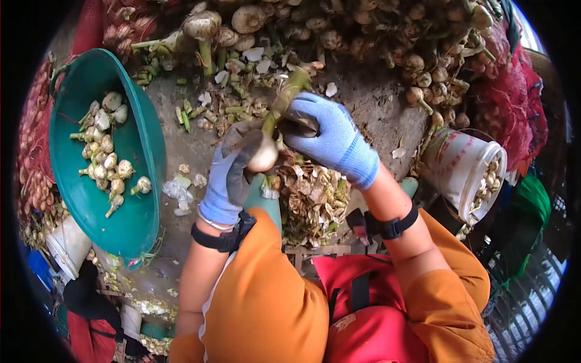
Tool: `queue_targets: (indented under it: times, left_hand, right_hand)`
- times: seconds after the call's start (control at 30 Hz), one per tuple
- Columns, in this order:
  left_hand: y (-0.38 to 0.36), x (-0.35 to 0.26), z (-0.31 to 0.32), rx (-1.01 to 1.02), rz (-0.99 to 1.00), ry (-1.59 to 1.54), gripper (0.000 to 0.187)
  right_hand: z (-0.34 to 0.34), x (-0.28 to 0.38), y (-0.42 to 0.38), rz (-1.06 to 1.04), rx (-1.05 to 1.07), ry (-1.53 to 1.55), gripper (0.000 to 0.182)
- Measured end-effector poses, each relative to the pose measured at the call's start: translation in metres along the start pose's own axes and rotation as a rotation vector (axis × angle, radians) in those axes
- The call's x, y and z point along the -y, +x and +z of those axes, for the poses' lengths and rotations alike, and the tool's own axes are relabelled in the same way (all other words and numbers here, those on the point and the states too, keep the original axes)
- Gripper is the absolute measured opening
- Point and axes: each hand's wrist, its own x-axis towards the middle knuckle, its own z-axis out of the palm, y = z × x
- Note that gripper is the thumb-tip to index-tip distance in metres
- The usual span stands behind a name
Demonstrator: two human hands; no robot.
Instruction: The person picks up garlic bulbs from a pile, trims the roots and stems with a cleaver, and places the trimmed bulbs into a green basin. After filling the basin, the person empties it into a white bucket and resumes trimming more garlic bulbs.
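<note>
A whitish garlic bulb with a long green stalk is held in front of me, bulb end down. My left hand, in a blue glove with a dark palm, is closed around the bulb. My right hand, gloved the same way, has its fingers curled in at the stalk just above the bulb. The stalk's upper end is blurred by motion. Beneath my hands lies a heap of dry garlic skins and trimmings.
On the left, a tilted green basin holds several trimmed bulbs. A large garlic heap spreads along the far side. To the right, a white bucket lies tipped near red mesh sacks. Cut stalks litter the floor.
</note>
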Motion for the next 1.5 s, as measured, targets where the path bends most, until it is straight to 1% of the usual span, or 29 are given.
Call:
queue_targets:
  times: [0.03, 0.1, 0.13, 0.17, 0.2, 0.23, 0.3, 0.37, 0.43, 0.5, 0.57, 0.6, 0.67, 0.7, 0.73, 0.77, 0.83, 0.87, 0.93, 1.0, 1.07, 1.17, 1.2, 1.3, 1.33, 1.37, 1.43, 1.47, 1.5]
  left_hand:
    - [0.005, 0.0, -0.009, -0.091, 0.029, 0.142, 0.05]
    - [0.006, -0.021, -0.006, -0.148, 0.286, 0.473, 0.035]
    - [0.005, -0.032, -0.018, -0.174, 0.405, 0.468, 0.04]
    - [0.002, -0.047, -0.021, -0.094, 0.335, -0.011, 0.042]
    - [-0.006, -0.077, -0.013, 0.321, 0.27, -0.417, 0.049]
    - [-0.007, -0.089, -0.031, 0.533, 0.246, -0.715, 0.055]
    - [-0.013, -0.097, -0.026, 0.463, 0.285, -0.778, 0.057]
    - [0.007, -0.075, -0.018, 0.39, 0.337, -0.622, 0.057]
    - [0.022, -0.045, -0.017, 0.061, 0.123, -0.326, 0.056]
    - [0.026, -0.01, -0.034, 0.029, 0.039, -0.25, 0.06]
    - [0.026, 0.017, -0.035, -0.013, 0.015, -0.194, 0.057]
    - [0.026, 0.023, -0.029, -0.049, 0.0, -0.122, 0.054]
    - [0.023, 0.027, -0.032, -0.062, 0.019, 0.029, 0.048]
    - [0.023, 0.034, -0.041, 0.048, 0.11, 0.052, 0.042]
    - [0.023, 0.038, -0.046, 0.162, 0.198, 0.075, 0.039]
    - [0.022, 0.014, -0.033, -0.005, -0.031, -0.006, 0.049]
    - [0.014, 0.008, -0.027, -0.074, 0.073, 0.121, 0.064]
    - [0.01, 0.008, -0.021, -0.071, 0.071, 0.124, 0.064]
    - [0.003, 0.01, -0.01, -0.069, 0.33, 0.498, 0.074]
    - [0.006, 0.014, -0.021, -0.003, 0.4, 0.629, 0.075]
    - [0.006, 0.014, -0.019, 0.063, 0.503, 0.728, 0.074]
    - [0.001, 0.009, -0.014, -0.003, 0.499, 0.838, 0.07]
    - [-0.007, 0.018, -0.019, -0.014, 0.386, 0.732, 0.063]
    - [-0.012, 0.008, -0.006, -0.1, 0.338, 0.711, 0.059]
    - [-0.02, 0.022, -0.06, 0.233, 0.555, 1.366, 0.059]
    - [-0.022, 0.016, -0.043, 0.239, 0.551, 1.366, 0.059]
    - [-0.022, -0.008, 0.019, 0.111, 0.24, 0.577, 0.062]
    - [-0.027, -0.011, 0.029, 0.201, 0.185, 0.611, 0.065]
    - [-0.021, -0.007, 0.026, 0.265, 0.384, 0.77, 0.069]
  right_hand:
    - [-0.011, 0.001, 0.008, -0.144, -0.006, -0.32, 0.025]
    - [-0.017, -0.045, 0.035, 0.197, 0.228, -0.541, 0.031]
    - [-0.027, -0.057, 0.042, 0.268, 0.222, -0.56, 0.032]
    - [-0.033, -0.065, 0.047, 0.349, 0.218, -0.573, 0.034]
    - [-0.037, -0.065, 0.054, 0.263, 0.137, -0.575, 0.035]
    - [-0.038, -0.066, 0.058, 0.187, 0.06, -0.566, 0.037]
    - [-0.025, -0.08, 0.078, 0.107, -0.053, -0.625, 0.04]
    - [-0.012, -0.091, 0.102, 0.11, -0.026, -0.917, 0.043]
    - [-0.013, -0.08, 0.109, 0.162, -0.036, -0.894, 0.04]
    - [-0.015, -0.06, 0.101, 0.169, -0.069, -0.55, 0.035]
    - [-0.004, -0.03, 0.064, 0.05, -0.087, -0.435, 0.027]
    - [0.012, -0.031, 0.044, -0.146, -0.146, -0.406, 0.022]
    - [0.022, 0.0, 0.001, -0.279, 0.038, -0.224, 0.021]
    - [0.032, 0.004, -0.018, -0.287, 0.15, -0.167, 0.023]
    - [0.035, 0.013, -0.031, -0.181, 0.232, -0.066, 0.024]
    - [0.034, 0.02, -0.039, -0.075, 0.312, 0.035, 0.025]
    - [0.024, 0.012, -0.036, 0.042, 0.082, 0.067, 0.026]
    - [0.011, 0.018, -0.032, 0.131, 0.025, -0.017, 0.026]
    - [0.004, 0.014, -0.026, -0.065, 0.025, -0.313, 0.027]
    - [0.003, 0.021, -0.026, -0.25, 0.045, -0.55, 0.032]
    - [0.002, 0.028, -0.027, -0.257, 0.089, -0.565, 0.031]
    - [0.005, 0.028, -0.026, -0.235, 0.1, -0.566, 0.03]
    - [0.006, 0.025, -0.024, -0.242, 0.07, -0.56, 0.03]
    - [0.007, 0.017, -0.018, -0.255, 0.036, -0.521, 0.03]
    - [0.007, 0.012, -0.014, -0.214, 0.055, -0.526, 0.029]
    - [0.008, 0.004, -0.012, -0.166, 0.074, -0.531, 0.029]
    - [0.013, -0.036, 0.005, 0.086, -0.017, -0.579, 0.026]
    - [0.005, -0.066, 0.011, 0.253, -0.066, -0.411, 0.024]
    - [-0.005, -0.071, 0.017, 0.404, -0.108, -0.239, 0.023]
